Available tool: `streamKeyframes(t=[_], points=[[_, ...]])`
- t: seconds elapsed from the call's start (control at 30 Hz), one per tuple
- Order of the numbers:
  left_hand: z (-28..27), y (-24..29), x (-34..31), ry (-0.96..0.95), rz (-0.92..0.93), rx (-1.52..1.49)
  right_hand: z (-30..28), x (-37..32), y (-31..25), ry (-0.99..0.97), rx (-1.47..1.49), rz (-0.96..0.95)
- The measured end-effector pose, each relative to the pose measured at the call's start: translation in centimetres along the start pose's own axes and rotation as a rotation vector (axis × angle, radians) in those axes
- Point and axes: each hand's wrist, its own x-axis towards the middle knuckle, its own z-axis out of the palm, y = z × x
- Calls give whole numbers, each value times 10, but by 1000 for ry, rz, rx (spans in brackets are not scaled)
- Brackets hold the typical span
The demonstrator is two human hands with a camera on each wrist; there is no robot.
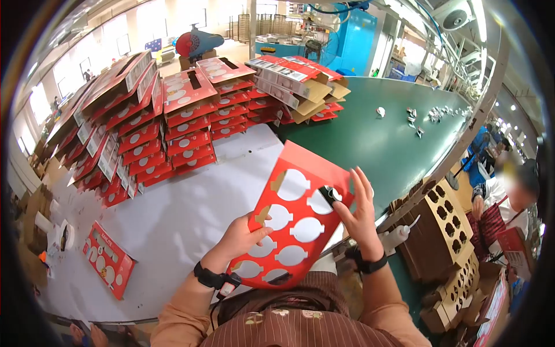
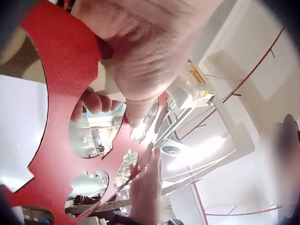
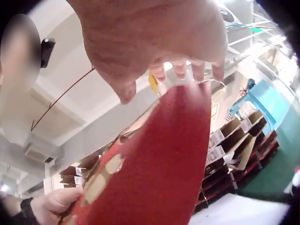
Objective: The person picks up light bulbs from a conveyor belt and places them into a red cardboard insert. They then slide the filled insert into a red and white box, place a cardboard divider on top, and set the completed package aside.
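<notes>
A red cardboard carton piece point(image 1: 306, 159) with rows of round cut-outs is held up, tilted, in front of the body. My left hand point(image 1: 241, 238) grips its left edge, the thumb over the front face. In the left wrist view, fingers of that hand point(image 2: 154, 51) show through a cut-out from behind. Beside the upper right edge is my right hand point(image 1: 361, 222), its fingers extended and its thumb close to a dark slot by a cut-out. The right wrist view shows the right hand point(image 3: 159, 42) spread over the end of the red cardboard point(image 3: 164, 164).
Stacked red cartons point(image 1: 191, 92) line the back of the white table point(image 1: 191, 231). Another printed red carton point(image 1: 121, 272) lies at the left. White scraps point(image 1: 442, 113) dot the green surface point(image 1: 376, 115). A white nozzle bottle point(image 1: 399, 236), brown cardboard inserts point(image 1: 430, 222) and a seated person are at the right.
</notes>
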Motion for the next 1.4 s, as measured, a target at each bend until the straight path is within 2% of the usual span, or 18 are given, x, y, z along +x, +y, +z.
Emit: streamKeyframes(t=[0.07, 0.13, 0.2, 0.27, 0.3, 0.33, 0.47, 0.6, 0.67, 0.73, 0.8, 0.9, 1.0, 1.07, 1.13, 1.2, 1.27, 1.4], points=[[1, 1, 0, -158, -24, 39, 0, 14, -5, 23, -97, -66], [0, -4, 2, -164, -72, 54, 1, 20, -2, -305, 119, 144], [-2, -19, 3, 72, 343, 401, 16, 11, 20, -270, 95, 137], [-7, -3, -1, -7, 78, 204, 25, 2, 29, -417, 262, 254], [-10, -6, 2, -19, 161, 56, 23, 2, 17, -438, 192, 156], [-15, 5, 8, 88, 473, 471, 28, -1, 15, -432, 151, 56], [-10, 32, 15, 19, 164, 132, 40, -3, -8, -426, 152, -6], [-19, 27, 23, 115, 198, 154, 37, -9, 3, -264, 35, -97], [-20, 24, 26, 150, 143, 95, 48, -25, 16, -130, 216, 50], [-18, 10, 29, 110, 104, -54, 74, -43, 19, -195, 696, 322], [-1, 11, 30, 81, 29, -112, 91, -51, -2, -40, 1046, 429], [-1, 3, 34, 34, -15, -127, 104, -49, 7, 96, 1051, 506], [1, -15, 34, 238, 223, 211, 108, -47, 18, 156, 1184, 560], [1, -19, 22, 264, 183, 497, 109, -46, 26, 188, 1139, 609], [3, -22, 18, 250, 118, 464, 108, -47, 31, 88, 1032, 571], [-4, -17, 22, 162, -202, 137, 101, -39, 36, -204, 963, 597], [-21, -15, 32, 229, -141, 110, 108, -29, 73, -64, 908, 565], [-65, 18, 46, 242, -153, 213, 113, -18, 189, 62, 27, 676]])
